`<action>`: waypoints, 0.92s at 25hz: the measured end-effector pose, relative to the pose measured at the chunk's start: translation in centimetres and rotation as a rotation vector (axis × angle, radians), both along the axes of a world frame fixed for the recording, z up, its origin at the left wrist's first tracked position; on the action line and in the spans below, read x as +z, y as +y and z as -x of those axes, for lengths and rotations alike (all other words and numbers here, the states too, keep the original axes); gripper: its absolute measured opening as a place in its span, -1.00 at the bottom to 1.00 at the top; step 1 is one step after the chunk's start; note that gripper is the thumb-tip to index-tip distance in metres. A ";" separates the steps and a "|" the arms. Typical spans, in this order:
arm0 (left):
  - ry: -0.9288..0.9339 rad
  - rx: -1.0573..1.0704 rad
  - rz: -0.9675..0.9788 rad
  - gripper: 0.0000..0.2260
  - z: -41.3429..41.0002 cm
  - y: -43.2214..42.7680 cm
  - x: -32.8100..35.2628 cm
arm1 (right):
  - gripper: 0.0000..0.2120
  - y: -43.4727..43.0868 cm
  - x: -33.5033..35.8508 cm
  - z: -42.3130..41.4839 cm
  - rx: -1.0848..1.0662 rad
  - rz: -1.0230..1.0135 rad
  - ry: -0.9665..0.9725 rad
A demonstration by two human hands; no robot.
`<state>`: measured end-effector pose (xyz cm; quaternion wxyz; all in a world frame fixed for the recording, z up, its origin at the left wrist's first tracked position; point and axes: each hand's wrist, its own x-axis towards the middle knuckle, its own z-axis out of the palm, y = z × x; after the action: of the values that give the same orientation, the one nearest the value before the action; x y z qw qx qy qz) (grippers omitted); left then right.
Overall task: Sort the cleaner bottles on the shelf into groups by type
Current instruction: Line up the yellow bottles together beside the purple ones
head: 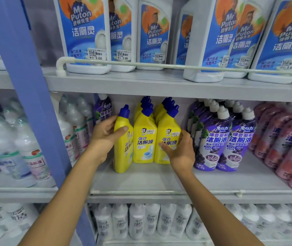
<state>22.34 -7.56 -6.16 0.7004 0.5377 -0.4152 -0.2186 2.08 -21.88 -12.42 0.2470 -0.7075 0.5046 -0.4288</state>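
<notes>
Your left hand (106, 134) has its grip wrapped around the leftmost yellow toilet-cleaner bottle (123, 144), thumb across the front — the bottle stands on the middle shelf (141, 181) turned partly sideways, slightly forward of its neighbours. Your right hand (179, 148) rests with spread fingers on the front right yellow bottle (166, 139); you press against its side and label rather than close around it, so its grip is wide.

Judging from how things stand, the sort looks well along. The yellow bottles (145, 137) already form two rows, front to back, with the one in your left hand beside them. To their right the purple grape-scent bottles (218, 139) stand together, and beyond those the pink bottles (283, 142) make their own block.

What appears left: one purple bottle (103, 109) sits alone behind your left hand, on the wrong side of the yellows and well apart from its group — it likely needs to cross over. The bottle you hold also wants squaring up, label forward, tight against the yellow rows.
</notes>
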 end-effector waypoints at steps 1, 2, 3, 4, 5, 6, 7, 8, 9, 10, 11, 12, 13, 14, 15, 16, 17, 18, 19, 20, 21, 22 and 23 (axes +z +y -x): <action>0.014 -0.018 -0.012 -0.64 0.3 0.7 -0.1 | -0.22 -0.1 -0.1 0.1 0.019 -0.010 -0.024; 0.020 -0.033 -0.025 -0.65 0.7 1.3 0.0 | -0.23 -0.2 -0.1 0.2 0.042 -0.024 -0.045; 0.024 -0.047 -0.039 -0.66 1.1 1.7 0.1 | -0.25 -0.4 -0.2 0.4 0.064 -0.035 -0.059; 0.024 -0.070 -0.048 -0.67 1.6 2.0 0.2 | -0.27 -0.7 -0.3 0.5 0.085 -0.051 -0.070; 0.023 -0.092 -0.053 -0.67 2.1 2.2 0.3 | -0.30 -1.0 -0.4 0.7 0.109 -0.070 -0.094; 0.024 -0.117 -0.058 -0.67 2.6 2.2 0.3 | -0.35 -1.2 -0.3 0.9 0.129 -0.089 -0.128; 0.022 -0.145 -0.067 -0.68 3.1 2.1 0.3 | -0.40 -1.1 0.0 1.2 0.152 -0.092 -0.172; 0.020 -0.174 -0.077 -0.67 3.6 1.8 0.2 | -0.45 -0.5 0.5 1.5 0.168 -0.078 -0.222; 0.024 -0.207 -0.087 -0.63 4.2 1.5 0.2 | -0.48 0.3 1.1 2.0 0.176 -0.045 -0.280; 0.030 -0.229 -0.097 -0.58 4.7 1.0 0.1 | -0.47 1.1 1.7 2.4 0.188 -0.013 -0.331; 0.037 -0.249 -0.108 -0.53 5.2 0.4 0.1 | -0.45 1.9 2.1 2.8 0.237 0.005 -0.373; 0.038 -0.278 -0.120 -0.49 5.9 -0.2 0.1 | -0.42 2.8 2.6 3.2 0.331 -0.006 -0.394; 0.039 -0.318 -0.132 -0.46 6.6 -0.7 0.2 | -0.38 3.6 2.7 3.7 0.445 -0.024 -0.375; 0.029 -0.360 -0.142 -0.46 7.4 -1.0 0.2 | -0.32 4.1 2.8 4.1 0.523 -0.034 -0.326; 0.023 -0.394 -0.146 -0.47 8.1 -1.2 0.2 | -0.27 4.3 2.8 4.5 0.548 -0.033 -0.275; 0.024 -0.393 -0.141 -0.50 8.3 -1.5 0.1 | -0.24 4.4 2.8 5.0 0.541 -0.038 -0.253; 0.047 -0.359 -0.102 -0.55 8.4 -1.7 0.2 | -0.21 4.4 2.7 5.5 0.533 -0.047 -0.259; 0.079 -0.253 -0.040 -0.62 7.6 -2.1 0.1 | -0.20 4.4 2.7 5.9 0.527 -0.063 -0.274; 0.110 -0.081 0.025 -0.70 6.5 -2.6 -0.1 | -0.22 4.2 2.6 6.3 0.530 -0.073 -0.284; 0.129 0.139 0.076 -0.76 4.9 -3.0 -0.2 | -0.25 4.1 2.5 6.5 0.538 -0.080 -0.279; 0.130 0.368 0.099 -0.78 3.1 -3.4 -0.2 | -0.28 4.1 2.5 6.6 0.546 -0.082 -0.265; 0.101 0.576 0.084 -0.76 1.5 -3.4 0.1 | -0.30 4.0 2.6 6.5 0.547 -0.082 -0.249; 0.038 0.738 0.037 -0.75 0.1 -3.4 0.2 | -0.33 4.0 2.7 6.3 0.542 -0.082 -0.238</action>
<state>22.27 -10.93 -5.94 0.7492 0.6345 -0.1844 0.0462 -4.23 -17.92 -9.73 0.4383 -0.7507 0.2815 -0.4063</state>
